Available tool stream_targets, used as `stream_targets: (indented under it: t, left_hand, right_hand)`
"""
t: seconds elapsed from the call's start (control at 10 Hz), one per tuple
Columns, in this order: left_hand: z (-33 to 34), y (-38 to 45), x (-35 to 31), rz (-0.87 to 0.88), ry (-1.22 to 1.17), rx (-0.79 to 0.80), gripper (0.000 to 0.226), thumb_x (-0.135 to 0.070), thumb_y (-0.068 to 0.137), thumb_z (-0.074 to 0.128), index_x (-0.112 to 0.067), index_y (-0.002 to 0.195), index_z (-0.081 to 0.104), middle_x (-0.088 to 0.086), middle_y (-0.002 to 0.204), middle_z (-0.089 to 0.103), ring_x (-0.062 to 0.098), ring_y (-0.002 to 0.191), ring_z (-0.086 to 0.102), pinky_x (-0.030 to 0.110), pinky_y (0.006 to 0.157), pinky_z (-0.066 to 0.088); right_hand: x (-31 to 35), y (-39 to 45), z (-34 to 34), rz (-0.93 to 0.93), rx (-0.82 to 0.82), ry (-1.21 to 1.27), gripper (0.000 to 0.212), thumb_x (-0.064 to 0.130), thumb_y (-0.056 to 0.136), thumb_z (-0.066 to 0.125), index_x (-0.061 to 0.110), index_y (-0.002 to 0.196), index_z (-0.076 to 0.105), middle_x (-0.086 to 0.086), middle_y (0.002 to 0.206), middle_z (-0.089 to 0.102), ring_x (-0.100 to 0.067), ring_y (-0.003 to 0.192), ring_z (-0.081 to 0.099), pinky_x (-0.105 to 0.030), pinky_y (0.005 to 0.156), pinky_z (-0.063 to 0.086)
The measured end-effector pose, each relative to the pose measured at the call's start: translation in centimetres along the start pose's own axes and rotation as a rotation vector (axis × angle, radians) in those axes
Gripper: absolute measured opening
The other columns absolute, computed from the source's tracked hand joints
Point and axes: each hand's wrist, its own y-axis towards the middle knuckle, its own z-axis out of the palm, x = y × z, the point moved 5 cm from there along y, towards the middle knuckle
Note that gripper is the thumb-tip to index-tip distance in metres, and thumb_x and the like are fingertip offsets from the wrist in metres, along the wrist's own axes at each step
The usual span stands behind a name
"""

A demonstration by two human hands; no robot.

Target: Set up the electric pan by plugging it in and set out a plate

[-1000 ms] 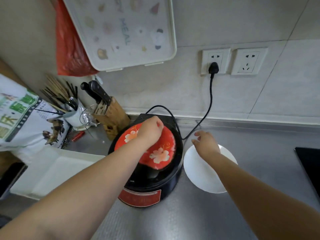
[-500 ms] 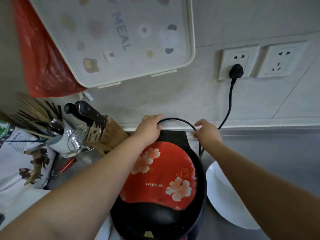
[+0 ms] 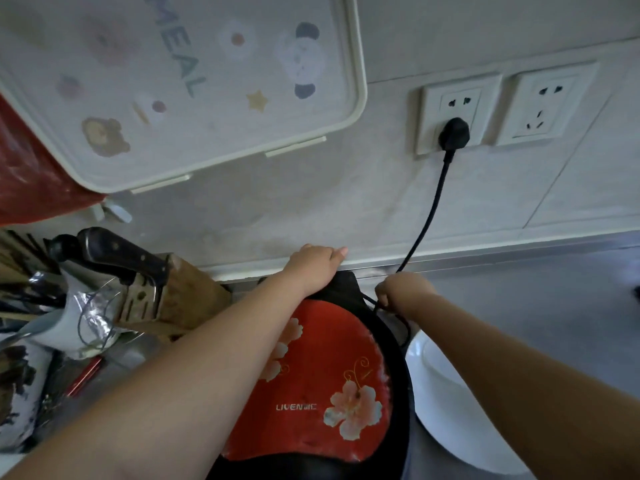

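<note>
The left hand reaches over the back edge of the electric pan, palm down, fingers stretched flat and loosely spread toward the wall; it grips nothing that can be seen, though what lies under the palm is hidden. The right hand is just beside it at the pan's rear right, curled into a fist and closed around the black power cord. From that fist the cord rises up the wall to a black plug seated in the left of two white wall sockets; the right socket has nothing in it. The pan sits on the grey counter against the wall, its lid red with pale flowers and white lettering, its rim black. A white plate lies on the counter touching the pan's right side, partly covered by the right forearm. Left of the pan stands a wooden knife block with dark-handled knives, and further left a cup of chopsticks. A pale cutting board printed with cartoon shapes hangs on the wall above.
</note>
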Motion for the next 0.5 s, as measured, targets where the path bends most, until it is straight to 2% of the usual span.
stream_targets:
  t: [0.1,0.2,0.3,0.4,0.5]
  left_hand:
    - [0.3,0.3,-1.5,0.035,-0.013,0.005,0.058,-0.045,0.102,0.022,-0.003,0.101,0.062,0.023,0.111,0.062,0.037,0.112,0.051,0.044,0.097,0.042]
    - [0.3,0.6,-2.6,0.063,-0.012,0.004,0.055,-0.045,0.102,0.022,-0.006,0.088,0.059,0.023,0.106,0.063,0.037,0.108,0.053,0.042,0.092,0.042]
    - [-0.2,0.6,-3.2,0.072,0.032,0.006,0.051,-0.047,0.101,0.022,-0.013,0.083,0.055,0.019,0.103,0.063,0.036,0.106,0.054,0.042,0.093,0.044]
    - [-0.6,0.6,-3.8,0.098,0.072,-0.002,0.057,-0.049,0.101,0.022,-0.008,0.096,0.062,0.017,0.110,0.064,0.035,0.111,0.053,0.042,0.096,0.043]
    - [-1.0,0.2,-4.1,0.075,0.081,-0.003,0.062,-0.050,0.100,0.021,-0.007,0.119,0.061,0.016,0.126,0.060,0.033,0.120,0.051,0.043,0.103,0.041]
  right_hand:
    - [-0.6,-0.9,-1.3,-0.014,-0.108,0.156,0.021,0.022,0.085,0.061,0.018,0.102,0.072,-0.004,0.111,0.068,-0.026,0.105,0.062,-0.028,0.078,0.046]
    - [-1.3,-1.4,-1.8,0.019,-0.164,0.352,0.022,0.029,0.084,0.067,0.021,0.104,0.073,-0.001,0.111,0.070,-0.022,0.108,0.063,-0.029,0.087,0.050]
    - [-1.2,-1.8,-1.6,-0.018,-0.156,0.372,0.018,0.035,0.087,0.064,0.027,0.099,0.074,0.005,0.107,0.071,-0.017,0.105,0.062,-0.029,0.085,0.049]
    - [-1.5,-2.2,-1.4,-0.022,-0.198,0.358,0.028,0.045,0.095,0.049,0.026,0.092,0.070,0.004,0.096,0.069,-0.019,0.097,0.062,-0.029,0.074,0.044]
    - [-1.8,-2.9,-1.7,0.016,-0.260,0.388,0.039,0.050,0.097,0.041,0.022,0.089,0.066,0.003,0.082,0.062,-0.022,0.092,0.063,-0.029,0.068,0.040]
